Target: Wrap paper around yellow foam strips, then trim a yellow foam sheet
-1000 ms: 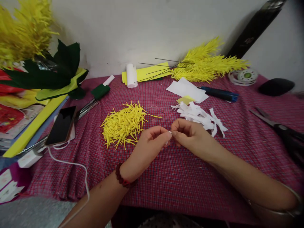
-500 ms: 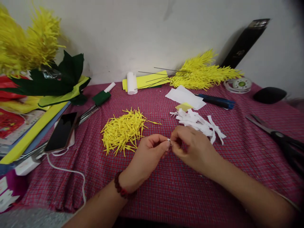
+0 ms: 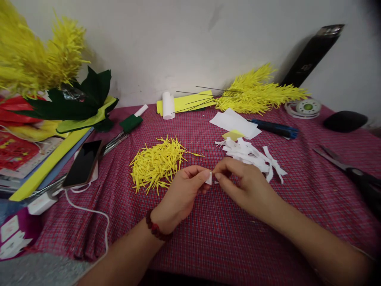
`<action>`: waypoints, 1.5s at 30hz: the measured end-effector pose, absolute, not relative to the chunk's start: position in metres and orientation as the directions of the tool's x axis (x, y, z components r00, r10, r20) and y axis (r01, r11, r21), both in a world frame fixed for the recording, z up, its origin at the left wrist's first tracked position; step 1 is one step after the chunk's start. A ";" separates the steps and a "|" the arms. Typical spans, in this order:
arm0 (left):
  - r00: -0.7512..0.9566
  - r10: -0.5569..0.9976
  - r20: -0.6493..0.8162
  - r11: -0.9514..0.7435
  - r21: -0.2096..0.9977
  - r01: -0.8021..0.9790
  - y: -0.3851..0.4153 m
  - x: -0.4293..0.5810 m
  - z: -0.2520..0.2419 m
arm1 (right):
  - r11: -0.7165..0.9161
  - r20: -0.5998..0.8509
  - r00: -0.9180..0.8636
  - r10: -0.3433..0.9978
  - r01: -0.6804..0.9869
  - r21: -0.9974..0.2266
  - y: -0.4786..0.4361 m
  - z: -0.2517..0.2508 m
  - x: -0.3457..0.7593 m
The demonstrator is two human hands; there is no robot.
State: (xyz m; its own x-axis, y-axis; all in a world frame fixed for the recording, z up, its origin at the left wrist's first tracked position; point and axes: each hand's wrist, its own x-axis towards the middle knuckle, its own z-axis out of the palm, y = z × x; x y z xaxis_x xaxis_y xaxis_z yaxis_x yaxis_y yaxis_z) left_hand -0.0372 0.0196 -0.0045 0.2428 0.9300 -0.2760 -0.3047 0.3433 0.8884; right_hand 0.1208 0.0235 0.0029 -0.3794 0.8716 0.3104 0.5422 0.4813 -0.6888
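Both my hands meet over the red checked tablecloth (image 3: 208,238). My left hand (image 3: 184,190) pinches a small white paper piece (image 3: 209,178) between thumb and forefinger. My right hand (image 3: 244,184) pinches the same piece from the right side, its fingers curled. A red bead bracelet (image 3: 154,230) is on my left wrist. Just beyond my left hand lies a pile of thin yellow strips (image 3: 157,161). A heap of white paper scraps (image 3: 253,155) lies just behind my right hand.
A phone (image 3: 83,163) with a white cable lies at the left. Black scissors (image 3: 354,171) are at the right. Yellow spiky flowers (image 3: 258,93), wire stems, a white roll (image 3: 168,105), a blue pen (image 3: 275,128) and a tape spool (image 3: 306,107) line the back by the wall.
My hands stay together on the white piece; it now shows a little more between the fingertips. The camera view has shifted slightly.
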 end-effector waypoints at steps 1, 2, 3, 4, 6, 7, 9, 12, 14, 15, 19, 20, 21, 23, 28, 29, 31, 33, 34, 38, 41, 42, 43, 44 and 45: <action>0.232 0.940 -0.248 0.308 0.912 -0.272 0.020 -0.038 -0.004 | 0.411 0.262 -0.341 0.903 0.503 -0.761 0.024 0.003 0.120; 0.224 0.949 -0.224 0.276 0.931 -0.239 0.020 -0.039 -0.004 | 0.352 0.217 -0.319 0.922 0.460 -0.815 0.025 0.002 0.119; 0.220 0.954 -0.202 0.248 0.946 -0.208 0.020 -0.039 -0.004 | 0.305 0.179 -0.314 0.932 0.417 -0.856 0.026 0.002 0.119; 0.219 0.958 -0.185 0.226 0.957 -0.181 0.020 -0.039 -0.004 | 0.266 0.148 -0.316 0.937 0.375 -0.888 0.027 0.003 0.118; 0.223 0.962 -0.156 0.191 0.971 -0.142 0.020 -0.039 -0.004 | 0.205 0.097 -0.330 0.939 0.308 -0.929 0.029 0.003 0.118; 0.225 0.963 -0.147 0.179 0.975 -0.132 0.020 -0.039 -0.004 | 0.182 0.077 -0.338 0.938 0.291 -0.939 0.029 0.004 0.118; 0.227 0.964 -0.137 0.168 0.978 -0.124 0.020 -0.039 -0.005 | 0.151 0.045 -0.351 0.935 0.280 -0.948 0.030 0.004 0.119; 0.229 0.965 -0.132 0.165 0.977 -0.133 0.020 -0.040 -0.004 | 0.126 0.015 -0.370 0.929 0.278 -0.952 0.030 0.004 0.120; 0.232 0.963 -0.134 0.171 0.974 -0.148 0.020 -0.040 -0.004 | 0.113 0.005 -0.376 0.927 0.266 -0.957 0.029 0.003 0.121; 0.238 0.962 -0.138 0.177 0.972 -0.154 0.019 -0.040 -0.004 | 0.102 -0.003 -0.375 0.927 0.259 -0.961 0.029 0.003 0.120; 0.250 0.953 -0.170 0.214 0.963 -0.162 0.018 -0.039 -0.005 | 0.025 -0.059 -0.350 0.935 0.232 -0.972 0.029 0.001 0.118; 0.256 0.949 -0.182 0.229 0.959 -0.166 0.018 -0.038 -0.005 | 0.009 -0.071 -0.344 0.936 0.225 -0.974 0.029 0.000 0.117; 0.264 0.944 -0.196 0.245 0.955 -0.167 0.017 -0.037 -0.005 | -0.005 -0.079 -0.337 0.938 0.215 -0.977 0.029 0.000 0.117; 0.293 0.934 -0.206 0.253 0.958 -0.132 0.016 -0.036 -0.004 | -0.030 -0.091 -0.321 0.943 0.190 -0.981 0.030 -0.001 0.117; 0.286 0.947 -0.148 0.152 0.988 0.008 0.015 -0.035 -0.001 | -0.035 -0.093 -0.308 0.947 0.188 -0.982 0.032 -0.003 0.117; 0.284 0.948 -0.143 0.146 0.989 0.010 0.015 -0.035 -0.002 | -0.009 -0.073 -0.308 0.949 0.202 -0.979 0.032 -0.003 0.117; 0.285 0.948 -0.140 0.144 0.990 0.007 0.014 -0.035 -0.003 | 0.073 -0.007 -0.296 0.955 0.259 -0.963 0.031 -0.002 0.117; 0.282 0.950 -0.136 0.139 0.990 0.009 0.014 -0.035 -0.005 | 0.184 0.084 -0.275 0.958 0.362 -0.914 0.028 -0.001 0.116; 0.279 0.951 -0.134 0.137 0.991 0.008 0.014 -0.035 -0.005 | 0.240 0.132 -0.269 0.954 0.423 -0.874 0.027 -0.001 0.116; 0.281 0.946 -0.163 0.196 0.976 -0.092 0.014 -0.033 -0.006 | 0.470 0.335 -0.330 0.882 0.601 -0.646 0.025 -0.001 0.118; 0.278 0.935 -0.222 0.286 0.934 -0.215 0.015 -0.032 -0.005 | 0.618 0.447 -0.433 0.783 0.620 -0.483 0.026 -0.002 0.120; 0.273 0.931 -0.244 0.313 0.917 -0.248 0.015 -0.032 -0.005 | 0.648 0.458 -0.464 0.758 0.619 -0.445 0.026 -0.002 0.121; 0.267 0.927 -0.265 0.338 0.899 -0.280 0.015 -0.032 -0.005 | 0.666 0.460 -0.488 0.742 0.619 -0.416 0.026 -0.002 0.122; 0.264 0.921 -0.285 0.361 0.880 -0.309 0.015 -0.032 -0.005 | 0.677 0.455 -0.508 0.731 0.621 -0.395 0.025 -0.001 0.123; 0.264 0.915 -0.304 0.383 0.860 -0.338 0.015 -0.032 -0.006 | 0.684 0.450 -0.522 0.725 0.624 -0.378 0.025 -0.001 0.124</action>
State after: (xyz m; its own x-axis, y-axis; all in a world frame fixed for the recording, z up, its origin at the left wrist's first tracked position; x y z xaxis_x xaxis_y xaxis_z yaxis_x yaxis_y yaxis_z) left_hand -0.0320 0.0155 -0.0058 0.2644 0.9154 -0.3036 -0.3377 0.3827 0.8599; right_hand 0.1240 0.0250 -0.0007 -0.5220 0.7249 0.4495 0.6238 0.6838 -0.3784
